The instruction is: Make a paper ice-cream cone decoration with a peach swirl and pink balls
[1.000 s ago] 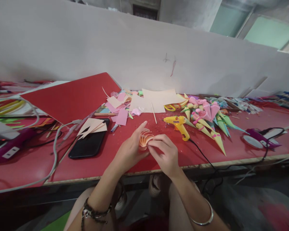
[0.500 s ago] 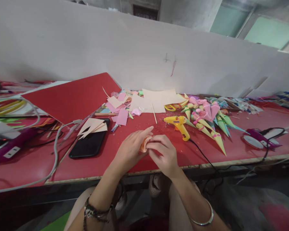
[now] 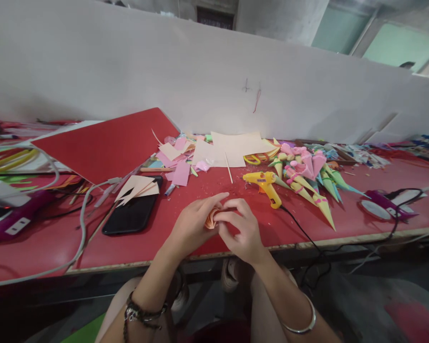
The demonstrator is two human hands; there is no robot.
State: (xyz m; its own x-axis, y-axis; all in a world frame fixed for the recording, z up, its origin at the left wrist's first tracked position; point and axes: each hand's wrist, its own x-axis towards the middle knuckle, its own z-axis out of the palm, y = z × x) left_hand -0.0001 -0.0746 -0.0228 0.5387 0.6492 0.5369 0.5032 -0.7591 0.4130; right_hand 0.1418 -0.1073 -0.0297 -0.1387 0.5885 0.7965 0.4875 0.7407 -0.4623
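Peach pleated paper (image 3: 210,220) sits between both hands above the red surface (image 3: 196,188); left hand's (image 3: 189,226) fingers cup it, right hand's (image 3: 243,233) fingers pinch its edge; pleats look made, shaping seemingly unfinished; flat peach slips (image 3: 141,186) lie on the smartphone (image 3: 128,220)

- From here I see a red tabletop (image 3: 121,250)
- Black phone (image 3: 130,219) lying on it
- Yellow glue gun (image 3: 267,185)
- Pink paper pieces (image 3: 181,175)
- Heaped pastel cones (image 3: 324,212)
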